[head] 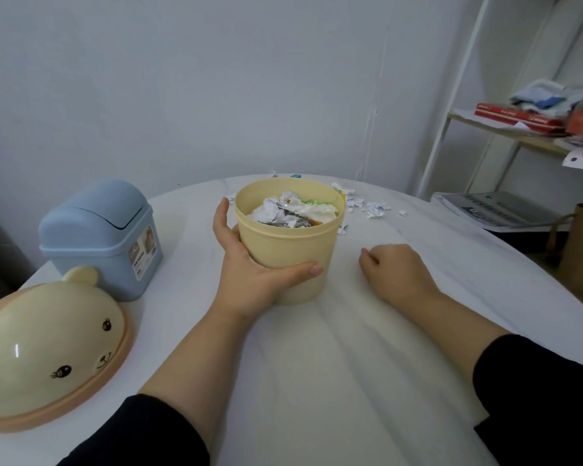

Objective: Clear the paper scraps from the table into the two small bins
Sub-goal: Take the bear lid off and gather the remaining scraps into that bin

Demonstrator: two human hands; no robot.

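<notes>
Head view: yellow bin (293,247) stands upright, lid off, near the middle of the white counter (367,348). It is filled almost to the rim with crumpled paper scraps (292,210), mostly white with print, plus a bit of green and orange. Left hand (246,267) grips the yellow bin from its left side, thumb across the near wall low down, fingers wrapped round the far side. Right hand (398,272) rests on the counter just right of the yellow bin, apart from it, knuckles up, fingers curled under into a fist; nothing shows in it. Loose scraps (374,207) lie scattered on the counter behind and to the right of the yellow bin, a few close against its far wall. Blue bin (101,237) with a swing lid sits well left of the yellow bin, upright and closed. Bear-face lid (48,351), cream with a peach rim, lies on the counter left of the yellow bin and nearer the camera, in front of the blue bin. White shelf (505,136) with red books and folded cloth stands far right of the yellow bin, beyond the counter's edge. Dark sleeves cover both forearms.
</notes>
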